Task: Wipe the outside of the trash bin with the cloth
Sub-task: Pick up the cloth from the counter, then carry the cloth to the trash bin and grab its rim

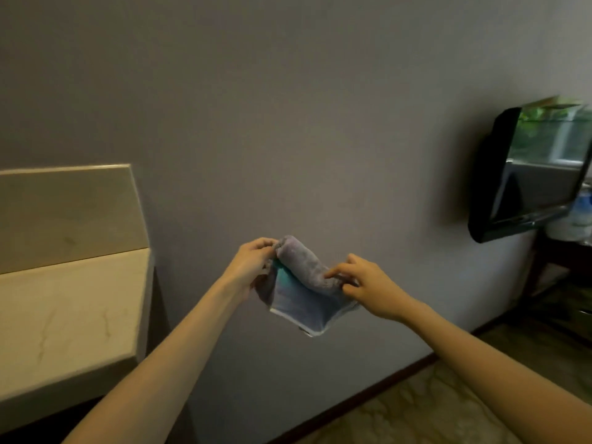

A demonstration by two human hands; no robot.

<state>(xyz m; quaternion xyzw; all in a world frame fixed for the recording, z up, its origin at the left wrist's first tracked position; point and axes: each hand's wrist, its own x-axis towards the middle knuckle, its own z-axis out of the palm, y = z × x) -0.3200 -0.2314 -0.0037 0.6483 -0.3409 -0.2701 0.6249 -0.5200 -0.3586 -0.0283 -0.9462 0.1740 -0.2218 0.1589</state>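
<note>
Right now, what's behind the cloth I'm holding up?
Behind the cloth, pinched between left hand and right hand, is bare grey wall. The patch directly behind it is covered. No trash bin shows.

A plain grey painted wall (256, 107) fills most of the view under dim, even light. At the left stands a pale beige marble-like counter (64, 315) with a raised backsplash of the same stone. At the right a black flat-screen television (525, 174) hangs on the wall, its glossy screen reflecting what seems to be a bright window with greenery. A dark wooden skirting board (368, 392) runs along the wall's foot above a patterned tan floor (432, 411).
</note>
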